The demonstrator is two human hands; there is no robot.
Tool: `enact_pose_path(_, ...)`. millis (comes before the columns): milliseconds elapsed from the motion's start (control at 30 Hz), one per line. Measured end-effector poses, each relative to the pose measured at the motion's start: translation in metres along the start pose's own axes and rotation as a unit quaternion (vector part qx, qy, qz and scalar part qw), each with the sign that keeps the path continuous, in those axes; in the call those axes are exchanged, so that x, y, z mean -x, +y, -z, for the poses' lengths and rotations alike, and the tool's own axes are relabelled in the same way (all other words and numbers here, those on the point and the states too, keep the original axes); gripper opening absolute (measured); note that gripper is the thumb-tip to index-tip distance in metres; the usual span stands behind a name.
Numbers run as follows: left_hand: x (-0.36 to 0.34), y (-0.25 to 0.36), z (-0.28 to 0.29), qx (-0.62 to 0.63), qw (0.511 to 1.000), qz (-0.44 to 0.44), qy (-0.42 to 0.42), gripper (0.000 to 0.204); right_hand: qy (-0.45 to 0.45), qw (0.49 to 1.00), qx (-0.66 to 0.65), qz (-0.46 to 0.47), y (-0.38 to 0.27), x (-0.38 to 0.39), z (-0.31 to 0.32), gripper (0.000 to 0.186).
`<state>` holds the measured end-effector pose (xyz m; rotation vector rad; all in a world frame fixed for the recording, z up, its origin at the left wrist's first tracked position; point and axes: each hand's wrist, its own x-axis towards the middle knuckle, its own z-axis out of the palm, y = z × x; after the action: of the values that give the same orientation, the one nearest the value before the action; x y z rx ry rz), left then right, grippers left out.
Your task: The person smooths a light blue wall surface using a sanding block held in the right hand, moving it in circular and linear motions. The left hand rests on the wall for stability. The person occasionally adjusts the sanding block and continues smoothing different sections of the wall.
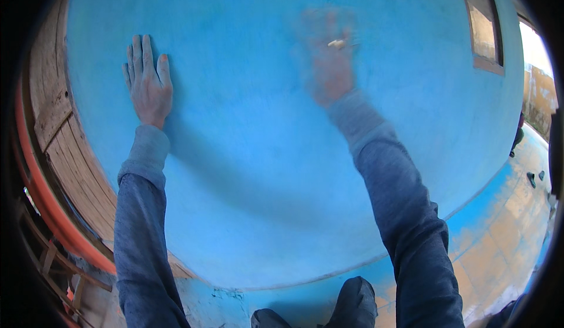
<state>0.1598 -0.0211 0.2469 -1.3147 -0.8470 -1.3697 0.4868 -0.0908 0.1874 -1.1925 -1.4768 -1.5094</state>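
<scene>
Flat against a bright blue wall point(252, 140) lies my left hand point(151, 87), its fingers stretched upward and the thumb set apart; an orange mark shows near one fingertip. Nothing is held in it. My right hand point(332, 57) is raised at the wall farther right and smeared by motion, so its fingers cannot be made out. A small pale thing point(336, 44) shows at the blurred hand; its kind is unclear, and so is whether the hand holds it. Dark blue-grey sleeves cover both my arms.
Wooden planks point(82, 169) and an orange-red curved edge point(64, 234) border the wall at left, near a wooden frame point(59, 269). A framed window point(484, 31) is at upper right. Tan floor tiles point(487, 251) carry blue paint along the wall's foot. Dark footwear point(531, 179) lies at far right.
</scene>
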Motion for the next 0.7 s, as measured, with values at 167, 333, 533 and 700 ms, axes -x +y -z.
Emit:
enact_pose_path(167, 0.007, 0.003, -0.006, -0.023, 1.000, 0.011, -0.016, 0.053, -0.058, 0.970, -0.172, 0.162, -0.030, 0.083, -0.006, 0.055)
enact_pose_path(333, 0.005, -0.002, -0.006, -0.002, 1.000, 0.008, -0.002, 0.052, 0.065, 0.991, -0.105, -0.052, -0.010, -0.005, -0.013, 0.054)
enact_pose_path(533, 0.008, -0.005, -0.005, -0.006, 1.000, 0.006, -0.010, 0.052, -0.062, 0.978, -0.083, 0.181, -0.036, 0.057, -0.006, 0.053)
enact_pose_path(700, 0.007, -0.003, -0.006, -0.001, 1.000, 0.002, 0.005, 0.052, 0.034, 0.993, -0.107, -0.020, -0.008, -0.013, -0.008, 0.058)
